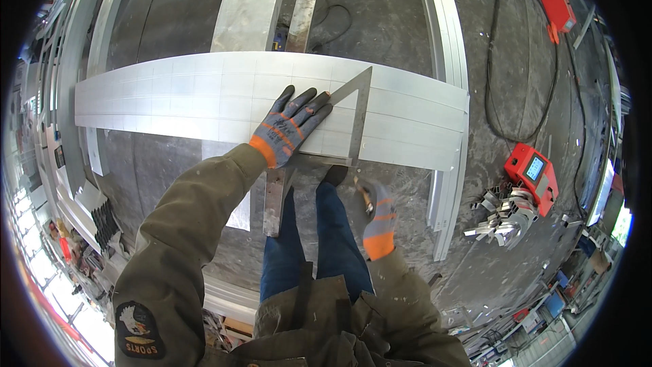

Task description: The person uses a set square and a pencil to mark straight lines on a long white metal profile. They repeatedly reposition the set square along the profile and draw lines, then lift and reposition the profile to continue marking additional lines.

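Note:
A long silvery metal beam [170,88], marked with thin cross lines, lies crosswise in front of me. On its right half rests a metal triangle square [362,105], its thick base along the beam's near edge. My left hand [292,122], in a grey and orange glove, lies flat with fingers spread over beam and square. The fingertips touch the square's slanting side. Off the near edge, to the right of my legs, my right hand [380,217] is closed around a thin pen-like tool [368,200]. Motion blurs this hand, and the tool's exact kind is unclear.
Long metal profiles [448,61] support the beam's right end; more profiles [75,75] stand at left. A rusty bar [274,200] juts out near my left leg. At right are a red machine with a screen [532,173], cut metal pieces [506,214], a cable [490,81] and a red case [555,3].

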Available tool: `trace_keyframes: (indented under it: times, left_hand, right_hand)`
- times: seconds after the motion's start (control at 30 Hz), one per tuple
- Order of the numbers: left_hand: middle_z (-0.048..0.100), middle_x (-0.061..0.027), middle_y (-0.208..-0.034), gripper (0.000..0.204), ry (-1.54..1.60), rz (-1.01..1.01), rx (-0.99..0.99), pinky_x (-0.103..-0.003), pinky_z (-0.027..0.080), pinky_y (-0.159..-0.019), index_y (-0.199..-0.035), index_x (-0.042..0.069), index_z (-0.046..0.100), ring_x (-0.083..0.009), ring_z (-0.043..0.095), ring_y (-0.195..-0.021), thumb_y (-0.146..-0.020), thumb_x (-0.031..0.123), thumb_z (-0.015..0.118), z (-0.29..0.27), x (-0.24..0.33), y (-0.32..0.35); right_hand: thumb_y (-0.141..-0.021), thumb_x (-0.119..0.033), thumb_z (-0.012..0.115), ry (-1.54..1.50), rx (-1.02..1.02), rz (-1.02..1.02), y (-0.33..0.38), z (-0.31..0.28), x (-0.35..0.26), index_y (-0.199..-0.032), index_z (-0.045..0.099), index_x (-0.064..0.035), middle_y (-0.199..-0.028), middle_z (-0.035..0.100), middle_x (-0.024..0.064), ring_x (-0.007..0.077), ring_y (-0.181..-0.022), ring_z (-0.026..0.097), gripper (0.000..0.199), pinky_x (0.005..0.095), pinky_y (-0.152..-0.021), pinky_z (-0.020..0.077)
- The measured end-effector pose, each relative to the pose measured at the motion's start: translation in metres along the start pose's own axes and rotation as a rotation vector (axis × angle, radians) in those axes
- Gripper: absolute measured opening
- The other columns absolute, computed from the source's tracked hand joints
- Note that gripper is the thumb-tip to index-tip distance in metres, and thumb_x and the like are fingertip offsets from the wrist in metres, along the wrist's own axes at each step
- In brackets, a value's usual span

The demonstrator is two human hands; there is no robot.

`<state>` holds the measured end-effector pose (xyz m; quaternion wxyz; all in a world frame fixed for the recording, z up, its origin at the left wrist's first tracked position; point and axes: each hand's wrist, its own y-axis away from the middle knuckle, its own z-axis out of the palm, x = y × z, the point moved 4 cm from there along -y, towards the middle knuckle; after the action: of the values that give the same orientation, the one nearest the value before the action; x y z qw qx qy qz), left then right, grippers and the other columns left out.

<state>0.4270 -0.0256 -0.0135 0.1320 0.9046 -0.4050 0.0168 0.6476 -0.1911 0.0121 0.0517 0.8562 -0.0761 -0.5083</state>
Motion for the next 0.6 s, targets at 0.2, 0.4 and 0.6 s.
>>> trace_keyframes:
  times: [0.2, 0.4, 0.6]
  left_hand:
    - [0.019, -0.0108, -0.178, 0.084, 0.012, -0.008, -0.048, -0.054, 0.011, -0.134, -0.169, 0.013, 0.025, -0.0306, 0.022, -0.162, -0.093, 0.023, 0.06, -0.004, 0.0, 0.0]
    - [0.018, -0.0124, -0.177, 0.093, 0.056, -0.016, -0.079, -0.054, 0.012, -0.134, -0.169, 0.011, 0.024, -0.0325, 0.022, -0.162, -0.089, 0.03, 0.068, -0.006, 0.001, -0.001]
    - [0.023, -0.0171, -0.175, 0.104, -0.025, -0.012, -0.031, -0.058, 0.013, -0.133, -0.166, 0.007, 0.03, -0.036, 0.023, -0.161, -0.083, 0.054, 0.071, -0.004, 0.005, -0.001]
  right_hand:
    - [-0.103, -0.013, 0.063, -1.194, 0.259, 0.89, 0.033, 0.036, 0.032, -0.118, 0.066, -0.0017, -0.109, 0.071, 0.0122, 0.0233, -0.105, 0.066, 0.019, 0.0358, -0.089, 0.0532]
    - [-0.111, -0.021, 0.056, -0.924, 0.082, 0.491, -0.021, 0.068, 0.034, -0.115, 0.066, 0.0001, -0.105, 0.073, 0.0117, 0.0202, -0.097, 0.071, 0.024, 0.0349, -0.086, 0.0599]
    - [-0.11, -0.02, 0.059, -1.149, 0.248, 0.686, -0.029, 0.085, 0.041, -0.106, 0.068, -0.0012, -0.092, 0.073, 0.0099, 0.0197, -0.083, 0.072, 0.021, 0.0339, -0.081, 0.06]
